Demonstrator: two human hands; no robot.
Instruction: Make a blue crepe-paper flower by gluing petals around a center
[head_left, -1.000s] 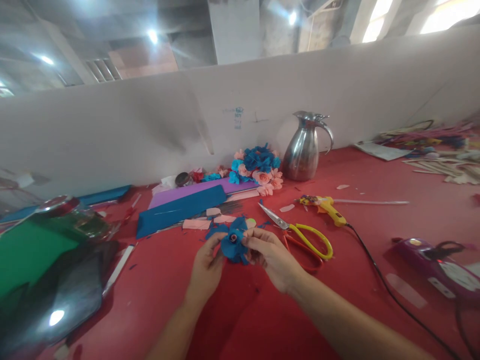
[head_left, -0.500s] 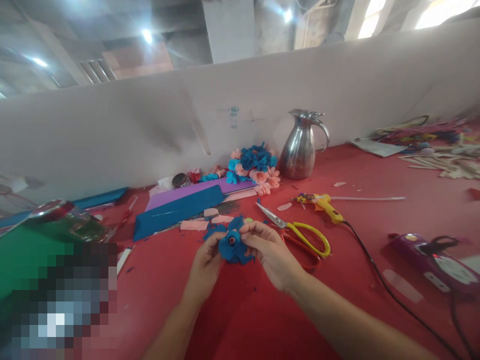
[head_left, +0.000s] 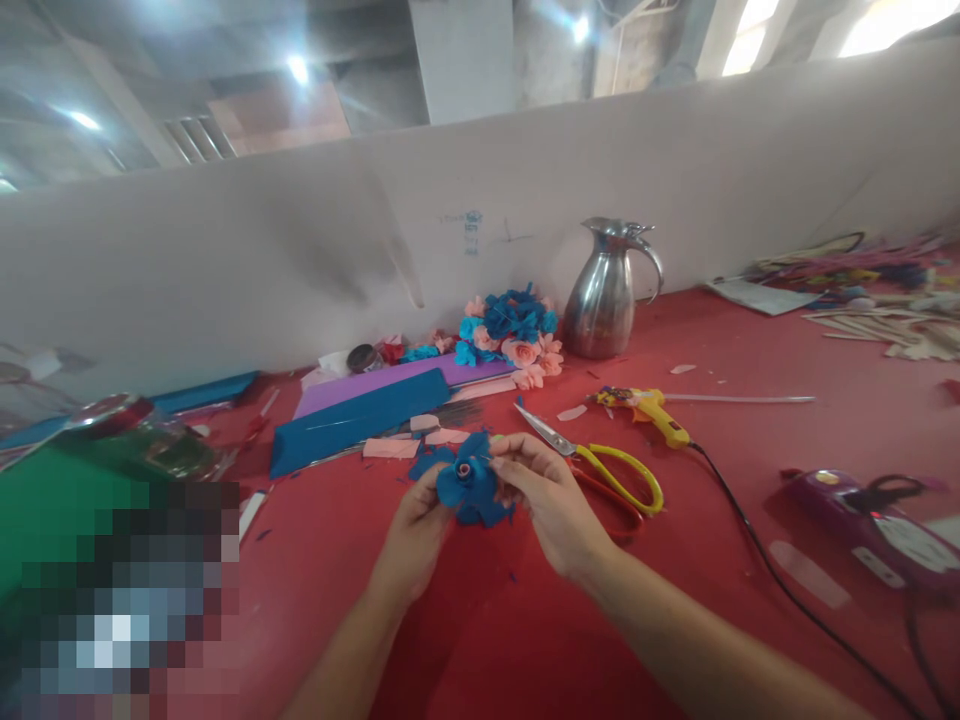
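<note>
Between my hands is a blue paper flower (head_left: 471, 488) with a small pinkish rolled centre, facing up toward me. My left hand (head_left: 418, 525) grips its left side, fingers partly hidden beneath the petals. On the right, the thumb and fingertips of my right hand (head_left: 536, 490) are pinched on the edge of a petal. Blue paper pieces (head_left: 429, 461) lie on the table just behind the flower. Scissors (head_left: 592, 458) with one yellow and one red-orange handle rest close to my right hand.
A yellow glue gun (head_left: 652, 415) with its cord, a purple power strip (head_left: 874, 525) and a steel jug (head_left: 602, 290) stand right and behind. Finished paper flowers (head_left: 514, 330), blue crepe paper (head_left: 360, 422) and pink scraps (head_left: 391, 447) lie farther back. A glass jar (head_left: 150, 440) is at left.
The flower has tilted slightly, so more of its right petals show. My right fingertips have shifted a little up and right along the petal edge. The view moved slightly.
</note>
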